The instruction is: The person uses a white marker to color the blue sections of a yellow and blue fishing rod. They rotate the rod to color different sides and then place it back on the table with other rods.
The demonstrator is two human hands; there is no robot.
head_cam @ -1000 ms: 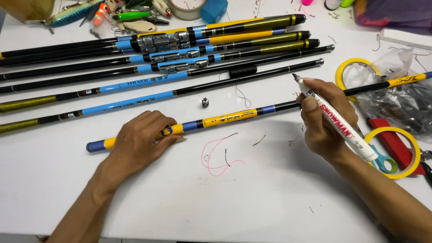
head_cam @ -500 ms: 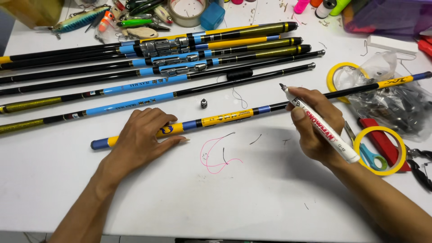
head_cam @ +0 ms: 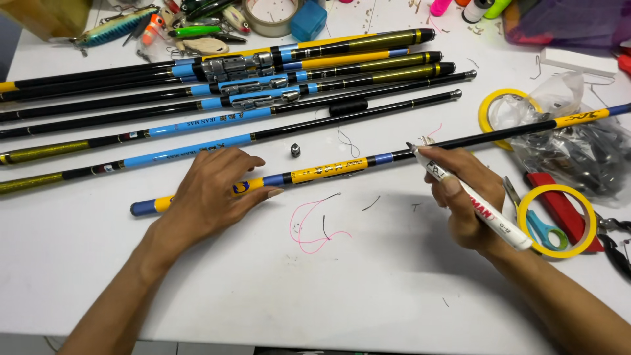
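Note:
A long black, yellow and blue fishing rod (head_cam: 335,169) lies across the white table. My left hand (head_cam: 213,194) presses flat on its thick end, fingers spread over the yellow and blue section. My right hand (head_cam: 463,197) grips a white marker pen (head_cam: 483,213), whose tip touches the rod's thin black part near a blue band. A small metal cap (head_cam: 295,150) sits just beyond the rod. Loose pink thread (head_cam: 309,227) and short black thread bits lie in front of it.
Several more fishing rods (head_cam: 263,85) lie side by side at the back. Fishing lures (head_cam: 171,29) and a tape roll (head_cam: 269,16) sit at the far edge. Yellow tape rolls (head_cam: 585,204), blue-handled scissors (head_cam: 542,227), a red tool and a clear plastic bag (head_cam: 578,144) crowd the right.
The view has shifted a little. My right hand has brought the marker's tip down and leftward to the rod. My left hand stays pressed on the rod.

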